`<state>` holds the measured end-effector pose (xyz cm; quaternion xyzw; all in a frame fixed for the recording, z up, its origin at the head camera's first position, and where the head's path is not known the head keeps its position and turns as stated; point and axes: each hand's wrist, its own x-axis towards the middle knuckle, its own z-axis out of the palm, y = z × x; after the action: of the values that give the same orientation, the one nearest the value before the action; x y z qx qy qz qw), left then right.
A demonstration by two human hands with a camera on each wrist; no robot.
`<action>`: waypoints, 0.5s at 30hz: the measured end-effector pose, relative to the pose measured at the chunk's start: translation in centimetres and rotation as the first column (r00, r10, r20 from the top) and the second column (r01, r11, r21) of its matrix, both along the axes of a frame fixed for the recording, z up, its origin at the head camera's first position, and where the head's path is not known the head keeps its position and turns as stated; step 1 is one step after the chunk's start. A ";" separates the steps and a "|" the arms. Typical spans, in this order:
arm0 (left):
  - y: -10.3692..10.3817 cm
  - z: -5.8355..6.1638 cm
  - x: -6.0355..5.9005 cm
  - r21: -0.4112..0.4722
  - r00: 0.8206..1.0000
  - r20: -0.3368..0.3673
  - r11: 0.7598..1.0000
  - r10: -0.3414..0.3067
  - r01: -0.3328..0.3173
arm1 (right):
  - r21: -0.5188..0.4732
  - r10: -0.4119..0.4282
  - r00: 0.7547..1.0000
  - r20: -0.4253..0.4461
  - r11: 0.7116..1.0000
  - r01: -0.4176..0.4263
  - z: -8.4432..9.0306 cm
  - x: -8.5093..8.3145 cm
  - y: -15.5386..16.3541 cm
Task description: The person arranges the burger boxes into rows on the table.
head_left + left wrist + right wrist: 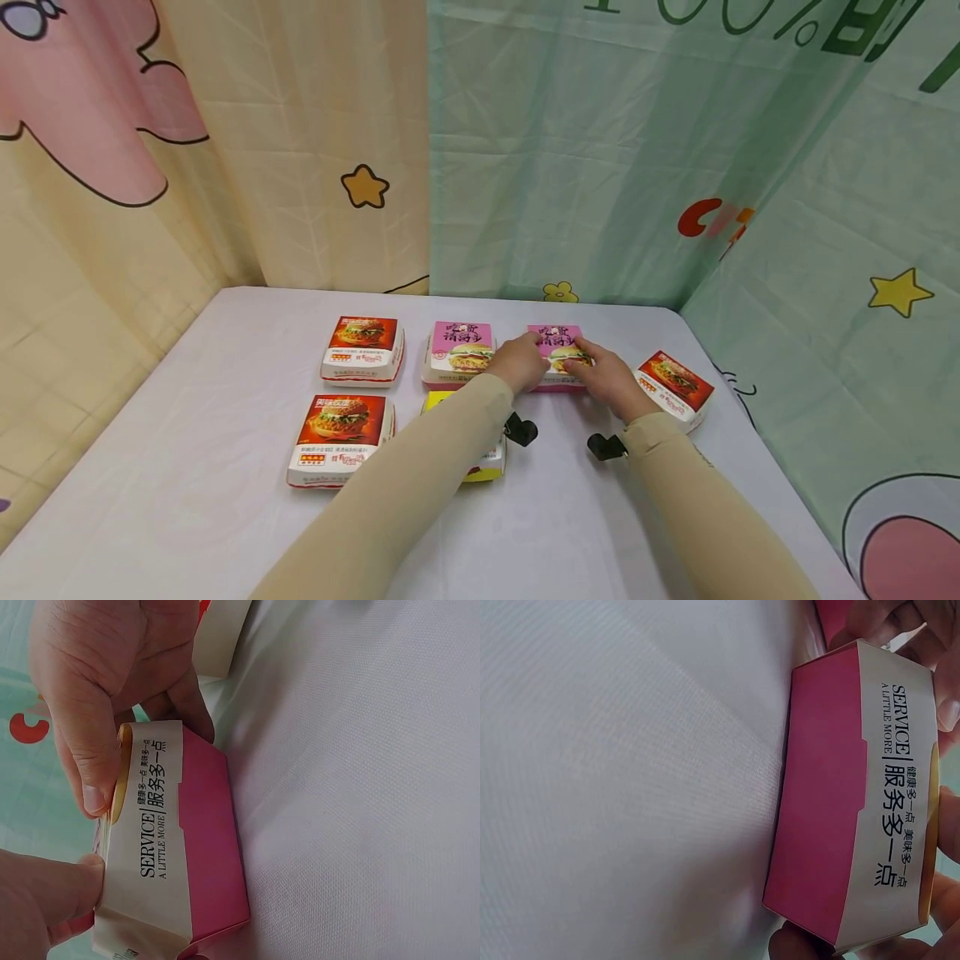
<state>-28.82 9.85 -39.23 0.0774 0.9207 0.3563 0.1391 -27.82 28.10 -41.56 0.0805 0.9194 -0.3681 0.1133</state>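
A pink burger box (pixel 556 338) stands at the back middle of the white table (pixel 187 500). Both hands hold it, the left hand (pixel 525 360) at its left end and the right hand (pixel 609 382) at its right end. In the left wrist view the pink burger box (pixel 187 847) shows its side printed "SERVICE A LITTLE MORE". There the left hand's thumb (pixel 67 889) and the right hand's thumb (pixel 94 787) press on the lid's edge. The right wrist view shows the same box (pixel 855 795) with fingers curled at both its ends.
A second pink box (pixel 459 350) sits just to the left. Red burger boxes lie at the back left (pixel 363 348), front left (pixel 341 437) and far right (pixel 675 383). My left arm partly covers a yellow box (pixel 487 467). Curtains hang round the table.
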 end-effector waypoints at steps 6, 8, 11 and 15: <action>-0.1 0.1 -0.1 -0.031 1.000 -0.010 0.999 -0.023 0.023 | -0.005 0.001 1.000 -0.007 1.000 -0.001 0.0 0.0 -0.3; -0.1 0.2 -0.1 -0.041 0.999 -0.021 0.999 -0.030 0.029 | -0.005 0.001 1.000 -0.011 1.000 -0.001 0.0 0.0 -0.4; -0.3 0.5 -0.2 -0.053 0.999 -0.033 0.998 -0.039 0.037 | -0.003 0.000 1.000 -0.018 1.000 0.000 0.1 0.0 -0.6; -0.4 0.8 -0.1 -0.068 0.998 -0.035 0.997 -0.049 0.046 | 0.004 0.004 1.000 -0.020 1.000 -0.004 0.4 0.1 -0.7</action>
<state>-28.95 9.42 -38.43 0.1011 0.9325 0.3202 0.1331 -27.76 27.36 -41.15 0.0752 0.9214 -0.3667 0.1044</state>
